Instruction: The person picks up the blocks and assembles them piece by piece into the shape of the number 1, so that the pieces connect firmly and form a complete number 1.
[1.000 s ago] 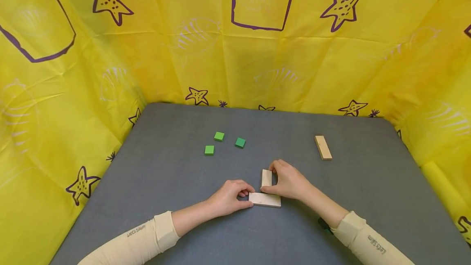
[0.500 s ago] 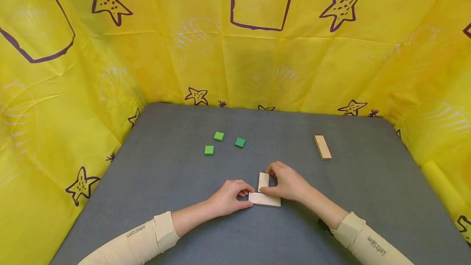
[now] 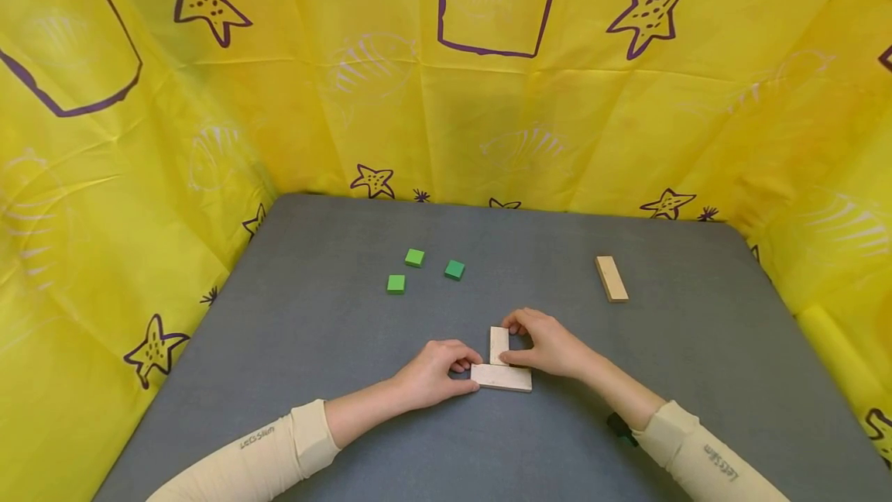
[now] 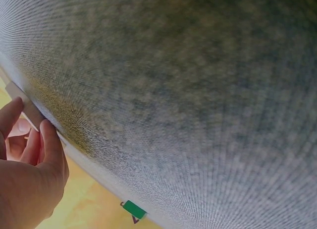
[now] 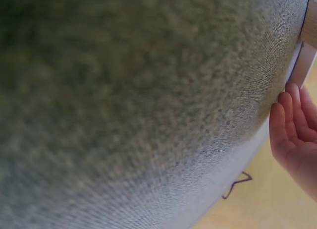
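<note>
Pinching the front block, the left hand faces the right hand, whose curled fingers grip the rear block.

This looks like a small screened-off booth, a staged workspace. Yellow printed fabric hangs behind and along both sides of a gray desk, creased and bearing purple-outlined starfish and pale striped fish. The fabric hides the room beyond, so whether home, lab or office cannot be told.
</note>
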A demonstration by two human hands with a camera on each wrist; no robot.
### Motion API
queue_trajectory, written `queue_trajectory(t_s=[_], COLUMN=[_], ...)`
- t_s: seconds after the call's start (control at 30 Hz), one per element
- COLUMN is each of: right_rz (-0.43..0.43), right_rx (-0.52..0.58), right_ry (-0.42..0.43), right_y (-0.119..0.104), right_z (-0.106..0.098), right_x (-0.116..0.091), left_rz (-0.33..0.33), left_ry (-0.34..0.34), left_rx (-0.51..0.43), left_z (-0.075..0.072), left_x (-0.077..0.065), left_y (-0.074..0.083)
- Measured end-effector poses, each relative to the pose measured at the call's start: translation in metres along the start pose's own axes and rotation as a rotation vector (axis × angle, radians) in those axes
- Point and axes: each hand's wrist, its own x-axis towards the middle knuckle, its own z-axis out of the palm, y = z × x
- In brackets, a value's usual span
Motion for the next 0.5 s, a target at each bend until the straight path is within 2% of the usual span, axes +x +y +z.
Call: queue_trajectory(t_s=[0.2, 0.37, 0.5], right_rz=[0.036, 0.098, 0.116], right_rx=[0.118, 0.230, 0.256], right_ry=[-0.029, -0.040, -0.038], right_y=[0.0042, 0.0066, 0.0087], right_z=[-0.0029, -0.0050, -0.0043], right_x=[-0.0039, -0.0061, -0.0059], left_rz=[0.004, 0.008, 0.011], left_ry=[0.002, 0.005, 0.010], left_rx=[-0.009, -0.014, -0.018], left_z=[0.0005, -0.0001, -0.0003], left_x=[-0.0001, -0.0004, -0.0003], left_y=[0.0000, 0.0008, 0.0009])
